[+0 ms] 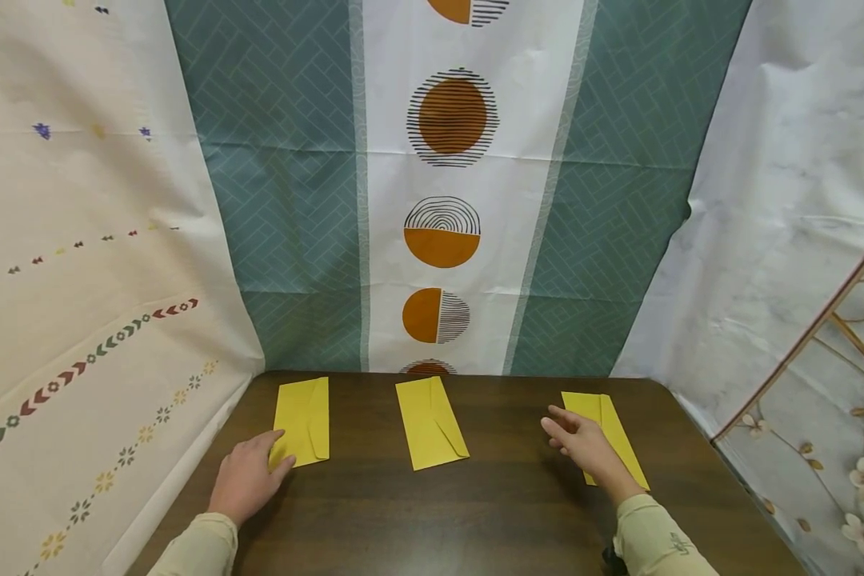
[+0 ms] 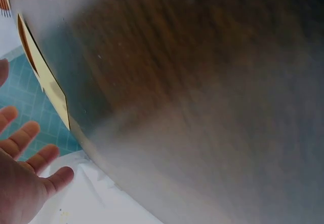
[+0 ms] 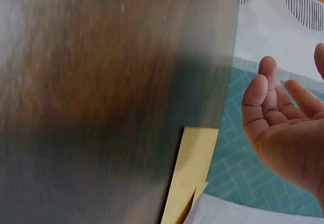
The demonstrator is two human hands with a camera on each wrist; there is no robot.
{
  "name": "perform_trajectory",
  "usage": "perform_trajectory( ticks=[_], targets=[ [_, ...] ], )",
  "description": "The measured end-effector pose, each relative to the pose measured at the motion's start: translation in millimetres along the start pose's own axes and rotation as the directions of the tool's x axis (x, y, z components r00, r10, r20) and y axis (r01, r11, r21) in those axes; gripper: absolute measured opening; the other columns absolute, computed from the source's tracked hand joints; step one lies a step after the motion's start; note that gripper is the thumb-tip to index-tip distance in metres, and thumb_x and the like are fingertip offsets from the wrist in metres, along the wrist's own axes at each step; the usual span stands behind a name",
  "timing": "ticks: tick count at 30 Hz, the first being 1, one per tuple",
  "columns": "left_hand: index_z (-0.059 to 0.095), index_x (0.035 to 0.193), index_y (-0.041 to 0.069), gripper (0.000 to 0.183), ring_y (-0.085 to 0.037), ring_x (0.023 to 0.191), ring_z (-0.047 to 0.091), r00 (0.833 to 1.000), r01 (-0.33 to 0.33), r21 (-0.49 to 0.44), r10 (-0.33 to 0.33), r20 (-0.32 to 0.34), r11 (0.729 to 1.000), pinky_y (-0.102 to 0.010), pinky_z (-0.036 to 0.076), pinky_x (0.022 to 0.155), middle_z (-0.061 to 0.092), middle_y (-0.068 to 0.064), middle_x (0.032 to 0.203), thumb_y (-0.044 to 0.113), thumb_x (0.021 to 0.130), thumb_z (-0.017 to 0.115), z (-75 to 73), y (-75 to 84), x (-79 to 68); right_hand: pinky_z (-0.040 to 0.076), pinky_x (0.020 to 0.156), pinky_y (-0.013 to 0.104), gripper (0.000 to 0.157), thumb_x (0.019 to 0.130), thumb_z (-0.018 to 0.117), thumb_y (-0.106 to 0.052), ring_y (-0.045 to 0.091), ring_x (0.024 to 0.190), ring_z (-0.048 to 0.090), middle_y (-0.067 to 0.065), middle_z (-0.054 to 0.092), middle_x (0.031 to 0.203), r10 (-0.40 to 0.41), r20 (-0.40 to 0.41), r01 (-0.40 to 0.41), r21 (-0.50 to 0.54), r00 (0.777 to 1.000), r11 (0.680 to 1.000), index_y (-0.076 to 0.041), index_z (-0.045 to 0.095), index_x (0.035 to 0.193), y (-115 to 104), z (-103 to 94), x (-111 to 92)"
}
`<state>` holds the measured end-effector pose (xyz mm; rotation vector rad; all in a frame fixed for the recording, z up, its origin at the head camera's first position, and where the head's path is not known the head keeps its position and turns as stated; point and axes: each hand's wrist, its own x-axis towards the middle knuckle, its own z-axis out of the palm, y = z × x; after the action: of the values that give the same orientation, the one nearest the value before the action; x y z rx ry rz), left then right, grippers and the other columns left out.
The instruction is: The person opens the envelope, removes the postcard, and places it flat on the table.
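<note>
Three yellow envelopes lie on the dark brown table: a left envelope point(image 1: 302, 416), a middle envelope point(image 1: 429, 424) and a right envelope point(image 1: 615, 428). My left hand point(image 1: 250, 478) is at the near left corner of the left envelope, overlapping it in the head view. The left wrist view shows that hand's fingers point(image 2: 26, 135) spread, nothing between them. Over the right envelope hangs my right hand point(image 1: 586, 445), covering part of its left side. Loosely bent and holding nothing, the right hand's fingers point(image 3: 255, 92) appear in the right wrist view.
The wooden table point(image 1: 475, 528) has rounded far corners. Behind it hangs a green and white curtain point(image 1: 295, 216) with orange circles. A cream patterned cloth point(image 1: 101, 264) borders the left side, and a pale floral cloth point(image 1: 778, 264) the right.
</note>
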<state>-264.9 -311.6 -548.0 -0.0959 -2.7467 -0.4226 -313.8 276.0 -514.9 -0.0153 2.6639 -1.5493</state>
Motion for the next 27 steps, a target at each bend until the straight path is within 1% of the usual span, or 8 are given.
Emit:
perform_trajectory(
  ticks=[4, 10, 13, 16, 20, 23, 27],
  targets=[
    [0.065, 0.141, 0.001, 0.06, -0.058, 0.122, 0.061, 0.998, 0.041, 0.026, -0.042, 0.047, 0.999, -0.076, 0.046, 0.098, 0.066, -0.03, 0.141, 0.037, 0.096, 0.079, 2.2, 0.8, -0.3, 0.062, 0.093, 0.035, 0.074, 0.103, 0.069, -0.049, 0.027, 0.113, 0.076, 0.022, 0.067, 0.145, -0.016, 0.002, 0.016, 0.016, 1.0, 1.0, -0.007, 0.049, 0.16, -2.0, 10.0, 1.7],
    [0.062, 0.145, 0.004, 0.062, -0.061, 0.13, 0.054, 0.989, 0.101, 0.043, -0.105, 0.105, 0.994, -0.082, 0.038, 0.103, 0.059, -0.033, 0.148, 0.04, 0.097, 0.077, 3.6, 3.2, 2.2, 0.063, 0.093, 0.036, 0.071, 0.102, 0.07, -0.048, 0.024, 0.108, 0.077, 0.019, 0.071, 0.139, -0.038, 0.015, 0.038, -0.001, 0.999, 0.999, -0.007, 0.052, 0.158, -7.3, 24.8, 5.0],
    [0.063, 0.145, 0.006, 0.061, -0.062, 0.131, 0.053, 0.984, 0.121, 0.044, -0.126, 0.126, 0.992, -0.083, 0.037, 0.102, 0.058, -0.034, 0.15, 0.04, 0.097, 0.076, 2.6, 4.2, 3.8, 0.063, 0.09, 0.033, 0.069, 0.102, 0.071, -0.045, 0.025, 0.106, 0.077, 0.019, 0.072, 0.136, -0.054, 0.026, 0.053, 0.012, 0.998, 0.998, -0.006, 0.054, 0.157, -10.9, 31.5, 6.5],
    [0.063, 0.146, 0.008, 0.059, -0.063, 0.131, 0.053, 0.979, 0.134, 0.045, -0.14, 0.146, 0.99, -0.083, 0.038, 0.101, 0.056, -0.034, 0.15, 0.04, 0.098, 0.076, 0.4, 5.9, 4.9, 0.061, 0.086, 0.031, 0.066, 0.102, 0.072, -0.042, 0.026, 0.105, 0.077, 0.018, 0.073, 0.134, -0.069, 0.037, 0.068, 0.033, 0.997, 0.997, -0.006, 0.055, 0.155, -13.6, 37.1, 7.7],
    [0.063, 0.147, 0.01, 0.057, -0.065, 0.131, 0.052, 0.974, 0.145, 0.036, -0.149, 0.172, 0.989, -0.085, 0.037, 0.101, 0.055, -0.035, 0.152, 0.039, 0.099, 0.074, -0.6, 6.3, 6.5, 0.062, 0.087, 0.033, 0.064, 0.102, 0.073, -0.042, 0.026, 0.104, 0.077, 0.017, 0.073, 0.134, -0.076, 0.041, 0.074, 0.041, 0.996, 0.996, -0.007, 0.057, 0.154, -17.4, 43.1, 8.7],
    [0.063, 0.147, 0.01, 0.057, -0.066, 0.132, 0.05, 0.97, 0.15, 0.035, -0.154, 0.189, 0.988, -0.086, 0.036, 0.102, 0.053, -0.036, 0.153, 0.04, 0.1, 0.073, 1.7, 4.9, 8.2, 0.062, 0.087, 0.034, 0.063, 0.102, 0.073, -0.042, 0.024, 0.102, 0.077, 0.016, 0.074, 0.132, -0.084, 0.046, 0.082, 0.034, 0.995, 0.996, -0.007, 0.058, 0.153, -20.7, 47.3, 9.0],
    [0.062, 0.148, 0.009, 0.058, -0.066, 0.135, 0.049, 0.965, 0.144, 0.045, -0.15, 0.216, 0.989, -0.087, 0.035, 0.103, 0.05, -0.036, 0.156, 0.04, 0.1, 0.073, 7.0, 1.7, 10.1, 0.061, 0.085, 0.032, 0.061, 0.102, 0.073, -0.042, 0.023, 0.101, 0.076, 0.014, 0.075, 0.13, -0.086, 0.049, 0.085, 0.017, 0.995, 0.996, -0.008, 0.061, 0.151, -24.8, 52.3, 9.0]
  ],
)
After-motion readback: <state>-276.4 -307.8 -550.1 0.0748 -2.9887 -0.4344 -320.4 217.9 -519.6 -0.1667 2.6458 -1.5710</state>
